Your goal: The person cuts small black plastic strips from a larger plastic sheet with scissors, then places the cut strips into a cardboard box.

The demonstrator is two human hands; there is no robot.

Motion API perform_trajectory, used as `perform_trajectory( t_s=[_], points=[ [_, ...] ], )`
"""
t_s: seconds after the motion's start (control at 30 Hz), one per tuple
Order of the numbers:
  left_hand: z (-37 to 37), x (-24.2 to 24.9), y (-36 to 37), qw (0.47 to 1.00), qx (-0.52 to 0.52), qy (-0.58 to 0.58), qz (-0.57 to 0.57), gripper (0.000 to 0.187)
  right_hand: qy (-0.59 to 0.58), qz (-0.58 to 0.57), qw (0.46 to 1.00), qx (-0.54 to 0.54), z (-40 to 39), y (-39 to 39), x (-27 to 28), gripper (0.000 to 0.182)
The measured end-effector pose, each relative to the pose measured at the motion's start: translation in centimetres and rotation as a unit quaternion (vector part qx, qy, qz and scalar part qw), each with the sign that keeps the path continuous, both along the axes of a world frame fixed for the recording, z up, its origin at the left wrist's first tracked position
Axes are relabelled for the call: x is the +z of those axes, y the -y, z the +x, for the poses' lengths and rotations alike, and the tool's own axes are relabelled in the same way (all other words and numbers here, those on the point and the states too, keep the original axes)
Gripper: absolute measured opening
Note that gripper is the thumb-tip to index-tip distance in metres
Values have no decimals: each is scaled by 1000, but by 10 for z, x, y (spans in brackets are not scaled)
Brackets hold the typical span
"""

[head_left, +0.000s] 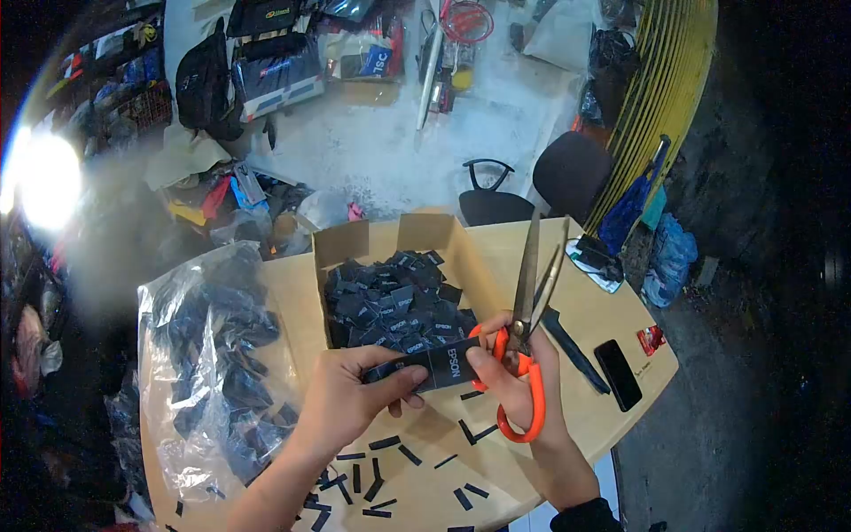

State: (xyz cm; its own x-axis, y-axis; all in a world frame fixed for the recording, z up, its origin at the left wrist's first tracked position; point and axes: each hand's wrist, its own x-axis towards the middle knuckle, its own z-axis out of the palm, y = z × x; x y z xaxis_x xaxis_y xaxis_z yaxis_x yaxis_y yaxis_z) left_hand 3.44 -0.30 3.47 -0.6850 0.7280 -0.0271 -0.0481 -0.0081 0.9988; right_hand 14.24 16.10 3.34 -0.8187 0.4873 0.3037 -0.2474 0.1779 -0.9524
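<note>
A black fabric strip (433, 367) with white EPSON lettering is stretched between my two hands, in front of the cardboard box. My left hand (350, 395) pinches its left part between thumb and fingers. My right hand (523, 386) grips the strip's right end with thumb and forefinger and also carries orange-handled scissors (534, 293), whose blades point up and stand apart, away from the strip. Just behind, the open cardboard box (479, 275) holds a heap of black EPSON labels (390, 301).
Clear plastic bags (217, 372) with black pieces cover the table's left side. Black offcuts (357, 479) lie scattered at the front of the table (425, 434). On the right are a dark narrow tool (574, 350), a phone (618, 376) and a red packet (651, 340). Chairs (572, 173) stand behind.
</note>
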Motion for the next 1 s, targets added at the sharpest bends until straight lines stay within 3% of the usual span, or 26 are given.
perform_trajectory(
  t_s=[0.17, 0.23, 0.27, 0.3, 0.37, 0.4, 0.47, 0.5, 0.53, 0.57, 0.63, 0.67, 0.7, 0.77, 0.8, 0.87, 0.9, 0.97, 1.0],
  points=[
    [-3, 8, 4, 999, 52, 4, 17, 14, 93, -56, 990, 92, 11, -8, -13, 19],
    [-3, 10, 4, 994, 94, 40, 38, 13, 38, -302, 936, 175, 14, 1, -30, 17],
    [-3, 9, 4, 993, 101, 40, 39, 13, 124, -28, 984, 121, 18, 6, -32, 36],
    [-4, 8, 3, 992, 113, 25, 48, 13, 124, -27, 984, 127, 20, 10, -34, 36],
    [-5, 5, 2, 991, 125, 13, 55, 14, 230, -233, 936, 131, 23, 17, -37, 26],
    [-6, 3, 2, 990, 125, 15, 57, 15, 283, -277, 910, 125, 22, 19, -28, 18],
    [-6, 4, 2, 992, 121, -3, 41, 15, 302, -280, 904, 115, 18, 19, -25, 22],
    [-5, 7, 3, 992, 120, -2, 41, 15, 319, -282, 899, 105, 18, 20, -25, 35],
    [-4, 10, 3, 993, 116, -1, 33, 14, 183, 125, 966, 134, 23, 24, -34, 25],
    [-3, 11, 3, 993, 112, 1, 26, 14, 184, 125, 966, 133, 22, 23, -34, 25],
    [-2, 7, 2, 994, 101, 5, 36, 13, 261, -173, 936, 162, 20, 18, -35, 23],
    [-1, 6, 2, 995, 93, 9, 45, 13, 208, -84, 958, 177, 21, 19, -45, 33],
    [-1, 6, 1, 995, 92, 10, 45, 13, 209, -84, 958, 176, 21, 20, -42, 33],
    [1, 7, 1, 995, 89, -20, 37, 12, 179, 75, 965, 176, 22, 23, -34, 33],
    [2, 7, 1, 995, 88, -19, 37, 12, 180, 75, 965, 175, 22, 22, -36, 33],
    [2, 8, 2, 995, 90, -28, 24, 12, 212, -102, 954, 188, 21, 20, -40, 34],
    [3, 8, 2, 995, 90, -27, 24, 12, 212, -101, 954, 188, 21, 21, -37, 34],
    [5, 6, 1, 993, 105, -30, 39, 11, 175, 107, 965, 166, 22, 25, -31, 33],
    [5, 6, 2, 993, 104, -29, 39, 11, 176, 107, 964, 166, 22, 26, -31, 33]
  ],
)
